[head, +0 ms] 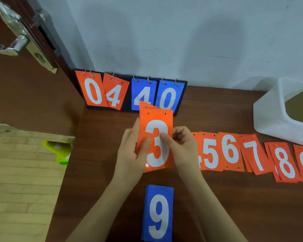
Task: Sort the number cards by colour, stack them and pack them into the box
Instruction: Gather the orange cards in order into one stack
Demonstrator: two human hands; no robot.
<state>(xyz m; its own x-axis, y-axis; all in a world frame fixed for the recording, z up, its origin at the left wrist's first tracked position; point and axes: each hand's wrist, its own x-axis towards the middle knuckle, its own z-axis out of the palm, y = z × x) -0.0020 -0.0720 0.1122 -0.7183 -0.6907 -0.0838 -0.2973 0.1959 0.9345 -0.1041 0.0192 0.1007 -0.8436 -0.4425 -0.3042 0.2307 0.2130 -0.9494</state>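
dark brown wooden table (234, 206), far edge against a pale grey wall (164, 32). brown door (16, 102) at left with a chrome lever handle (9, 46) and lock plate. light wood-plank floor (21, 180) lower left. a green-yellow plastic object (58, 151) just beside the table's left edge, partly hidden, can't tell what it is.

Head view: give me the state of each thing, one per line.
Orange stack topped by 3: held off the table in both hands.
Left hand: gripping it.
Right hand: gripping it.
Blue stack topped by 9: squared, on table.
Orange cards 4 to 9: overlapping, loose.
Box: open.
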